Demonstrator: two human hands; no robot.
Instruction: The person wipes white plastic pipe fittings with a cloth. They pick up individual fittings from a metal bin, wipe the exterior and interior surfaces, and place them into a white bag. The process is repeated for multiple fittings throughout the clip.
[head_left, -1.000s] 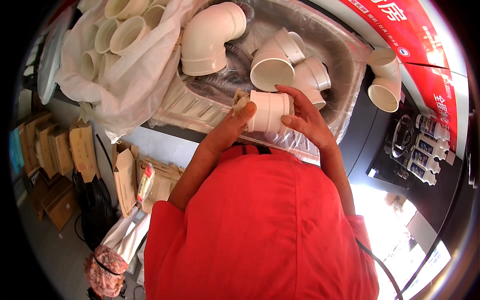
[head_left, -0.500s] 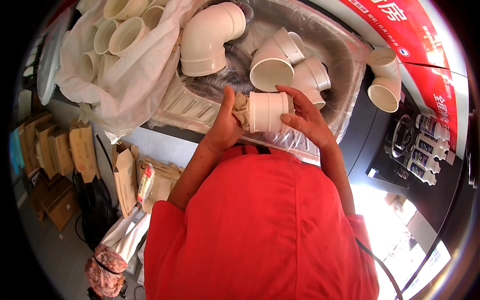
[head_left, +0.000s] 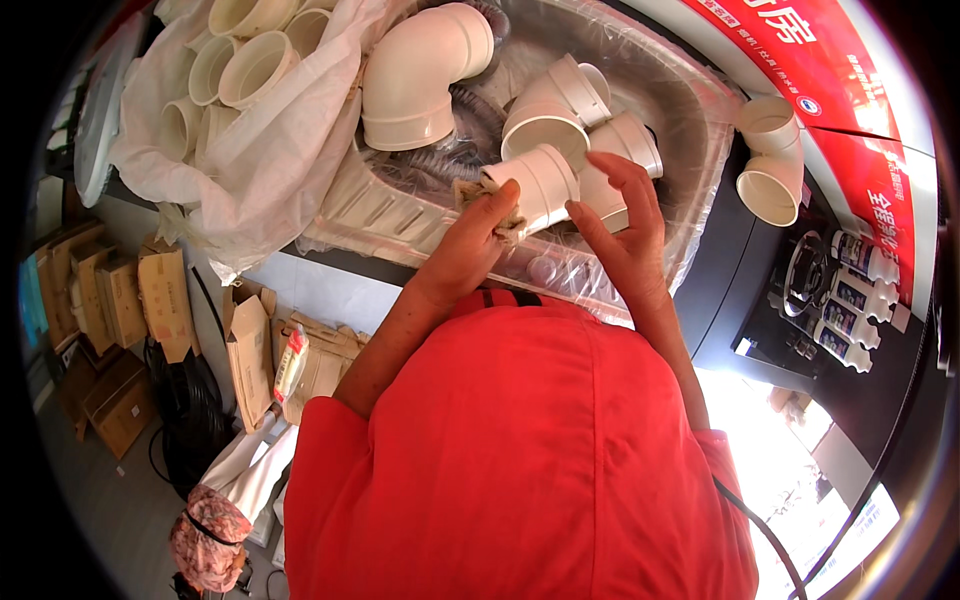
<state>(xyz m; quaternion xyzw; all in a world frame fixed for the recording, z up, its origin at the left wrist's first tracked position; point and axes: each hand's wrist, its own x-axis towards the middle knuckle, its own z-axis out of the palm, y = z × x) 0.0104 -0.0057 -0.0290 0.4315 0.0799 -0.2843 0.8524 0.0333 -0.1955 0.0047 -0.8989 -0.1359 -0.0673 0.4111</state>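
A short white plastic pipe coupling [head_left: 537, 182] is tilted in front of me, its right end lower. My left hand [head_left: 462, 252] is closed on its left end with a crumpled beige cloth [head_left: 509, 226] between palm and coupling. At the other end my right hand [head_left: 632, 232] is open, thumb and fingers apart. Its thumb tip is close to the coupling's rim; whether it touches I cannot tell. Behind the coupling, white pipe elbows [head_left: 412, 80] and angled fittings [head_left: 545, 118] lie in a sink basin [head_left: 690, 130] covered with clear plastic film.
At the left, a white bag [head_left: 290, 140] holds several white pipe fittings [head_left: 258, 68]. A curved white trap piece [head_left: 770, 160] stands on the dark counter [head_left: 735, 250] to the right, near several white bottles [head_left: 850, 315]. Cardboard boxes [head_left: 120, 400] are on the floor at lower left.
The coupling has tipped from nearly level, its right end now lower, and the left hand has turned over it with the cloth. My right fingers have come off its right end and spread.
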